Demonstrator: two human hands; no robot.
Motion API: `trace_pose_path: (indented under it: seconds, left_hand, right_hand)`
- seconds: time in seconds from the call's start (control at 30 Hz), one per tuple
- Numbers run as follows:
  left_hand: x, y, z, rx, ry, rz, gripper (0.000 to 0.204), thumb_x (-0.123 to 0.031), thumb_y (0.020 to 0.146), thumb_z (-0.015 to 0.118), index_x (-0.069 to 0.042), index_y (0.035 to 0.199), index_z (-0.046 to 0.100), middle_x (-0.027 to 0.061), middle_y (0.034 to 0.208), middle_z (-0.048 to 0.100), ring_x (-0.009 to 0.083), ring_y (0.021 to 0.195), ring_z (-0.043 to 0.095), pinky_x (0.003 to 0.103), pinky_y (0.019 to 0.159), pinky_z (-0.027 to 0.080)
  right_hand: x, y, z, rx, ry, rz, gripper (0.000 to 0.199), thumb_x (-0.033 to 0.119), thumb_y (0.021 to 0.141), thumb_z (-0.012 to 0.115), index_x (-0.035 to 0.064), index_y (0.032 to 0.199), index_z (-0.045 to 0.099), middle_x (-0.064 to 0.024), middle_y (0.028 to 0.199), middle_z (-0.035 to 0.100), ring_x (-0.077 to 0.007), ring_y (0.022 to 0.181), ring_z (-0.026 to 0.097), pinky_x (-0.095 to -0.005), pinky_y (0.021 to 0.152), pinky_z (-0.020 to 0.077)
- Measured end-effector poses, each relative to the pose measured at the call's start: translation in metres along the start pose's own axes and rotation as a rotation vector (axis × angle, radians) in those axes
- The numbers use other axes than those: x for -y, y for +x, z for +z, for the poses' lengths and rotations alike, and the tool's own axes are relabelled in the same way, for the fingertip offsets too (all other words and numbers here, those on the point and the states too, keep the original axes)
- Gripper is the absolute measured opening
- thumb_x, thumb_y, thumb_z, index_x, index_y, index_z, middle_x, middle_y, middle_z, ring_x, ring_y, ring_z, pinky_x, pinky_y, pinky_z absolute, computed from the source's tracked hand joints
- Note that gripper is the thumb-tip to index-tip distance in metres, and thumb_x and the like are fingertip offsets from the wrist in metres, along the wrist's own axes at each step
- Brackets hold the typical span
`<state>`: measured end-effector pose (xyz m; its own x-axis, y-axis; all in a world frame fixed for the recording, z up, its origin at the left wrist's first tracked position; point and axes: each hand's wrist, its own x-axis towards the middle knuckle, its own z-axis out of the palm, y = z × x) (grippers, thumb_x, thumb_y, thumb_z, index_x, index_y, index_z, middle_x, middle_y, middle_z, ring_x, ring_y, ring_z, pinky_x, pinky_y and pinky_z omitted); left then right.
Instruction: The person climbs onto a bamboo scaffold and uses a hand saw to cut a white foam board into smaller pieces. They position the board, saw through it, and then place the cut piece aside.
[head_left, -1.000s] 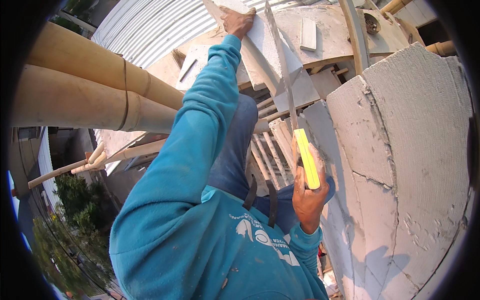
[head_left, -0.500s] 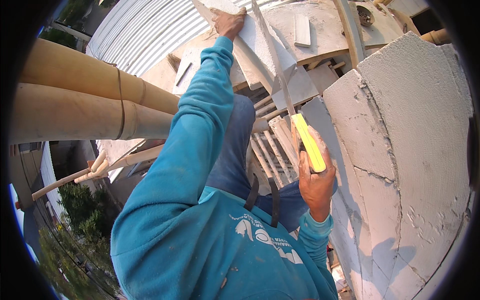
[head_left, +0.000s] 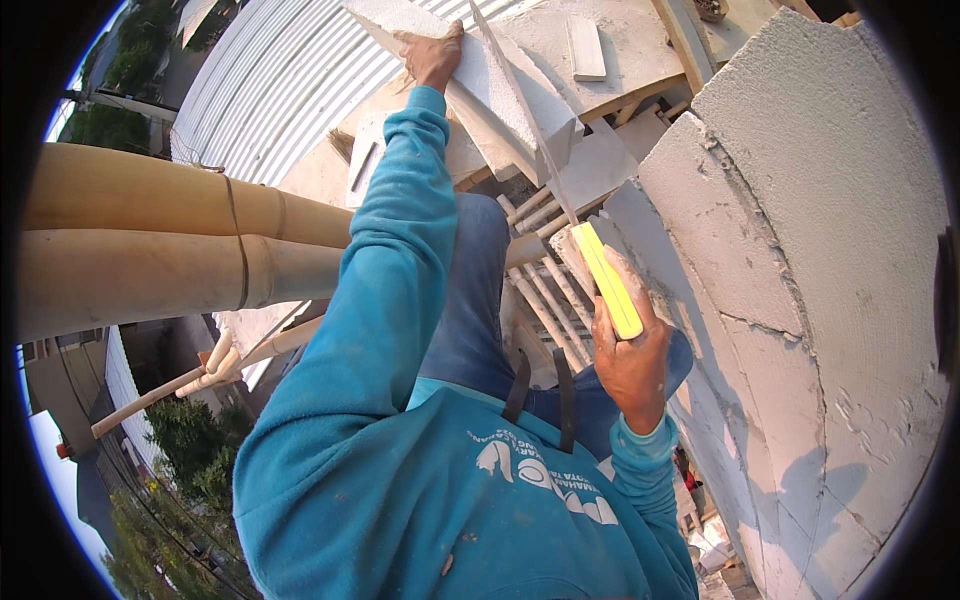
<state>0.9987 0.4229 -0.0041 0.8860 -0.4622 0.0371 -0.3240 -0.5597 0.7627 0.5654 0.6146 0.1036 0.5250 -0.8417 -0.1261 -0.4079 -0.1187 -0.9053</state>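
Note:
My left hand (head_left: 433, 55) reaches far forward at the end of a teal sleeve and presses down on a long white aerated block (head_left: 480, 85) lying on a plank. My right hand (head_left: 630, 365) grips the yellow handle (head_left: 607, 280) of a hand saw. Its thin blade (head_left: 520, 105) runs up and away across the block, just right of my left hand. My blue-trousered leg (head_left: 470, 290) stands below the block.
A wall of white blocks (head_left: 800, 250) rises close on the right. Two thick bamboo poles (head_left: 150, 240) run along the left, tied with wire. A corrugated metal roof (head_left: 290, 70) lies beyond, and trees and ground show far below at lower left.
My right hand has pulled the saw handle down and toward me. The left hand stays on the block.

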Motion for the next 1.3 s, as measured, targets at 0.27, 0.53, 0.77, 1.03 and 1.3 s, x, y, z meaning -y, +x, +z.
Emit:
trace_pose_path:
  seconds: [0.27,0.53,0.77,1.03,1.3]
  left_hand:
    - [-0.002,0.0,-0.005,-0.025,0.026,-0.011,0.133,-0.063,0.072,0.077,0.017,0.149,0.003,0.0403,0.142,0.04,0.0474,0.136,0.041,0.042,0.114,0.036]
    - [0.0,-0.004,-0.004,0.022,-0.008,0.035,0.129,-0.057,0.077,0.074,0.018,0.148,-0.003,0.046,0.143,0.032,0.0536,0.133,0.041,0.048,0.113,0.035]
    - [-0.016,0.001,-0.012,0.039,0.048,-0.111,0.13,-0.057,0.075,0.076,0.015,0.15,-0.002,0.0432,0.15,0.023,0.0543,0.135,0.038,0.053,0.114,0.033]
    - [-0.007,0.015,-0.002,0.004,-0.032,-0.113,0.132,-0.055,0.073,0.075,0.02,0.146,-0.005,0.0414,0.145,0.033,0.0489,0.136,0.039,0.045,0.114,0.033]
    - [-0.011,0.0,-0.008,-0.002,0.009,-0.125,0.128,-0.055,0.076,0.073,0.02,0.147,-0.001,0.0382,0.142,0.04,0.0465,0.135,0.042,0.041,0.114,0.035]
  right_hand:
    - [-0.041,-0.068,0.011,-0.153,0.019,-0.189,0.053,-0.006,0.086,0.06,-0.0083,0.137,0.047,-0.0275,0.117,0.066,-0.0334,0.107,0.069,-0.0382,0.09,0.0546]
    - [-0.029,-0.005,0.026,-0.139,0.029,-0.175,0.043,-0.004,0.092,0.058,-0.007,0.135,0.051,-0.0261,0.126,0.062,-0.0301,0.117,0.063,-0.037,0.097,0.0502]
    - [-0.029,-0.002,0.032,-0.179,-0.032,-0.283,0.045,-0.003,0.093,0.057,-0.0047,0.137,0.05,-0.0261,0.127,0.062,-0.0317,0.117,0.063,-0.0375,0.097,0.0498]
    - [-0.017,-0.008,0.018,-0.024,0.016,-0.015,0.045,-0.002,0.094,0.056,-0.0061,0.138,0.049,-0.0273,0.128,0.061,-0.032,0.119,0.062,-0.0376,0.098,0.0495]
    - [-0.019,-0.072,0.004,-0.124,0.013,-0.13,0.054,-0.003,0.087,0.06,-0.0063,0.14,0.047,-0.0286,0.126,0.061,-0.0347,0.116,0.064,-0.0371,0.096,0.0513]
